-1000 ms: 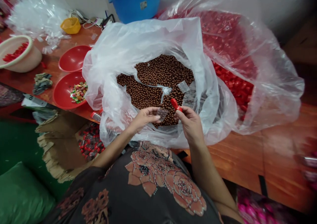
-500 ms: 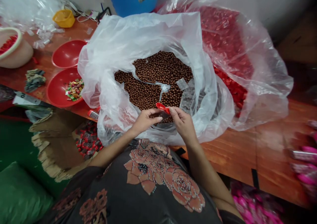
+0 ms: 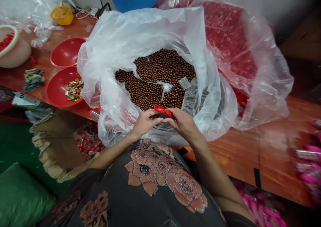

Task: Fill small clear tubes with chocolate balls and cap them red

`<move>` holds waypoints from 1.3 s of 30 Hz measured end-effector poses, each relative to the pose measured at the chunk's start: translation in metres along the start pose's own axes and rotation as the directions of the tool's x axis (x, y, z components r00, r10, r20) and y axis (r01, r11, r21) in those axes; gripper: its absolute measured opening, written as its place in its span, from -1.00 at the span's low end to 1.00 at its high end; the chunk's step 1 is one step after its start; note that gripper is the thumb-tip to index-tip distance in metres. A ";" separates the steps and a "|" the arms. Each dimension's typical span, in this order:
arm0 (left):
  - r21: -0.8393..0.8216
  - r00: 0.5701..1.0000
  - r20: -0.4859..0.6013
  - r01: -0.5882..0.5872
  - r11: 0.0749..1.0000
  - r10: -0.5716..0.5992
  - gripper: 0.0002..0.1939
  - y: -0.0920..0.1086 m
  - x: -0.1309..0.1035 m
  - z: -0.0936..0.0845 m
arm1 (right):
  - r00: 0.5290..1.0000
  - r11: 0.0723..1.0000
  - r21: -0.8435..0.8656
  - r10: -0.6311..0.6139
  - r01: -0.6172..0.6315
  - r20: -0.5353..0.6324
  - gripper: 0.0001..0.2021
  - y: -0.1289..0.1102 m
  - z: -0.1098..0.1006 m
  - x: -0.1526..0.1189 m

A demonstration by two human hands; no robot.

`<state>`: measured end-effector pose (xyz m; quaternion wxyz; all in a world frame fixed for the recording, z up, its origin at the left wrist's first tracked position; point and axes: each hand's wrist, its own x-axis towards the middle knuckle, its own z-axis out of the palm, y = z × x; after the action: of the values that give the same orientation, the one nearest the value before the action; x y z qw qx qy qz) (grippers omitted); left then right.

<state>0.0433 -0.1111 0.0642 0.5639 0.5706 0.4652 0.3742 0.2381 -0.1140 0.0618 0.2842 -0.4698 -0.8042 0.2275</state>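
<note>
A small container with an open red cap [image 3: 163, 110] is between my hands, over the near edge of a big white plastic bag [image 3: 112, 29]. My left hand [image 3: 146, 122] closes its fingers on the container's left side. From the right, my right hand [image 3: 183, 122] holds it too, with fingers by the cap. The container's body is mostly hidden by my fingers. Brown balls [image 3: 155, 76] fill the bag behind my hands, and a small clear piece [image 3: 184, 83] lies on them at the right.
Two red bowls [image 3: 56, 86] stand at the left, one with wrapped sweets. A white tub [image 3: 17, 53] is beyond them. Below, a cardboard box [image 3: 55, 140] holds red-capped containers. At the right rises a bag of red pieces [image 3: 225, 36]. Pink items [image 3: 309, 166] lie far right.
The fingers of my right hand have shifted, with the thumb now lower and nearer my left hand. The red cap has turned and moved slightly left. The whole view has shifted a little.
</note>
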 end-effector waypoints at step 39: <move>-0.659 0.908 0.175 0.395 0.640 -0.381 -0.46 -0.009 -0.002 0.013 | 0.978 0.959 -0.241 -0.177 0.147 -0.109 -0.09 -0.021 0.037 -0.012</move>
<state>0.0540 -0.1174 0.0543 0.8043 0.2140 0.4007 0.3831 0.2049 -0.1377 0.0454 0.2969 -0.4458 -0.8409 0.0773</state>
